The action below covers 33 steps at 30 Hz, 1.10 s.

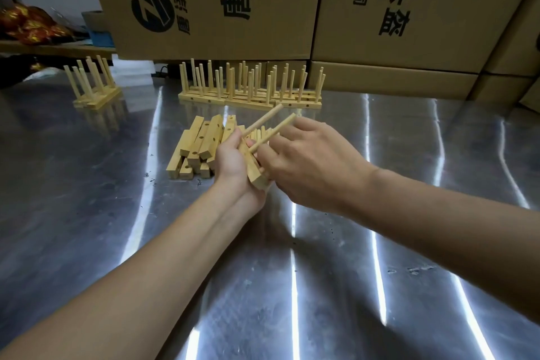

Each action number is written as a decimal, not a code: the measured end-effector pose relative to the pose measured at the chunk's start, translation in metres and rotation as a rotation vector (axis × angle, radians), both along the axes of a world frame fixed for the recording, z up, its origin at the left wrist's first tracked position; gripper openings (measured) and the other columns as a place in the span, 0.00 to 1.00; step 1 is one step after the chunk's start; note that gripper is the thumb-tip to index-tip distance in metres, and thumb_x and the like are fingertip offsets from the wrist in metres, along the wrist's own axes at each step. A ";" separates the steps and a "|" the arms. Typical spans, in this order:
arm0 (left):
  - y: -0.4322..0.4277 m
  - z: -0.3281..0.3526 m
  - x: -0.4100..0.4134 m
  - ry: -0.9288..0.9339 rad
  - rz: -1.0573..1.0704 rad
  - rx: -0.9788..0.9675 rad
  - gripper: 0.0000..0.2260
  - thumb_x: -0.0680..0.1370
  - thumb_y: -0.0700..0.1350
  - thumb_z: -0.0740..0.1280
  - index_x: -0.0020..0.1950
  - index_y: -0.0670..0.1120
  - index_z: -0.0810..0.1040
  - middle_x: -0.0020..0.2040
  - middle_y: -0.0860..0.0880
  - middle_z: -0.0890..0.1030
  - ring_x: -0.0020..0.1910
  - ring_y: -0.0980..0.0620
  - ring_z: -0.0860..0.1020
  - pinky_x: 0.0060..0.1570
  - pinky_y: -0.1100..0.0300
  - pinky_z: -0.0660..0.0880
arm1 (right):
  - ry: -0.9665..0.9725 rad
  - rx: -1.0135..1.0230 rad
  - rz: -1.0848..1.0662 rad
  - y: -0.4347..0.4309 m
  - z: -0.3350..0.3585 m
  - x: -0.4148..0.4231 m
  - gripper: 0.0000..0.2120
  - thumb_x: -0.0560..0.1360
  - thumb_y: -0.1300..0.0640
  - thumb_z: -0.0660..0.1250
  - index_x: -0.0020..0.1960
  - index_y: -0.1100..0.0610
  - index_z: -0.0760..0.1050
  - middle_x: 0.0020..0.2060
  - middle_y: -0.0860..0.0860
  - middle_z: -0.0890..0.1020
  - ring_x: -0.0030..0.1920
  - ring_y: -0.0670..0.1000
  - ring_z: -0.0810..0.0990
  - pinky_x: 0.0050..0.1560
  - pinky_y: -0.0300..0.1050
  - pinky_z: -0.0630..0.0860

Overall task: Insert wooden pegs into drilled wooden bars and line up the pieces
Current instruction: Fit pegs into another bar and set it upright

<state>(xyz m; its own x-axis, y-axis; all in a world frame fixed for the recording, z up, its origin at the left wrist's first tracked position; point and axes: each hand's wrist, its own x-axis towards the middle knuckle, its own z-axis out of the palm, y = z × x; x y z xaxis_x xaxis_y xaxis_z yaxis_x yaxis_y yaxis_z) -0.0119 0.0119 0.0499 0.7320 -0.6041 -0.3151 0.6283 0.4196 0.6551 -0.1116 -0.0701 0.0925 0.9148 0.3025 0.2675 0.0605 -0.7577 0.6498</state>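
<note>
Watching the head feed: left hand [233,164] grips one drilled bar [257,177], fingers curled round it, and holds it tilted off the steel table [321,272], near-centre of the scene

Two pegs stick out of that bar and slant up toward the far right. The far peg [264,120] stands free, nothing touching it. The near peg [264,139] is held by the right hand [315,161], fingers curled and pinching round its upper part. The peg's lower end sits at the bar face; can't tell how deep it's seated, the fingers hide the hole

The hands meet over the bar, right hand just right of the left, and both forearms come in from the near edge

Loose bar pile [198,146] lies on the table just left of and beyond the left hand, bars stacked roughly parallel, drilled holes visible on several. A few more loose pegs show behind the hands, mostly hidden

Finished row [251,93] stands at the far centre: bars laid side by side, pegs upright. Smaller finished group [93,85] is at the far left, well apart from the row, its pegs leaning a bit

Cardboard boxes [233,3] are stacked along the far side behind the row. A red-orange bag [32,23] is on a shelf at the far left

Some dark specks and shavings on the table near the pile
</note>
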 end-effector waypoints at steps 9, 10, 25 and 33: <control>-0.004 -0.006 -0.003 0.061 -0.006 0.021 0.20 0.86 0.58 0.61 0.38 0.50 0.71 0.29 0.54 0.70 0.29 0.52 0.71 0.33 0.58 0.67 | 0.151 0.047 -0.123 0.005 -0.001 0.009 0.15 0.79 0.64 0.63 0.63 0.56 0.79 0.27 0.48 0.60 0.27 0.57 0.64 0.25 0.43 0.52; -0.004 -0.006 -0.003 0.068 0.010 0.012 0.20 0.86 0.58 0.62 0.38 0.50 0.71 0.29 0.54 0.70 0.28 0.52 0.72 0.31 0.58 0.69 | 0.177 0.051 -0.105 0.003 -0.002 0.012 0.17 0.81 0.63 0.62 0.69 0.56 0.76 0.28 0.48 0.60 0.29 0.57 0.65 0.25 0.44 0.53; -0.002 -0.001 -0.006 -0.495 0.225 -0.062 0.20 0.87 0.57 0.59 0.38 0.50 0.66 0.34 0.51 0.64 0.32 0.53 0.61 0.36 0.55 0.59 | 0.317 0.351 0.009 -0.010 -0.001 0.014 0.27 0.68 0.71 0.70 0.33 0.53 0.52 0.25 0.48 0.59 0.24 0.48 0.57 0.26 0.40 0.51; 0.000 -0.002 0.008 -0.424 0.196 -0.007 0.23 0.87 0.61 0.58 0.37 0.51 0.69 0.31 0.53 0.68 0.28 0.55 0.66 0.33 0.58 0.65 | 0.030 0.230 0.031 -0.011 -0.004 0.000 0.06 0.73 0.61 0.71 0.45 0.54 0.74 0.33 0.52 0.78 0.30 0.59 0.74 0.31 0.46 0.62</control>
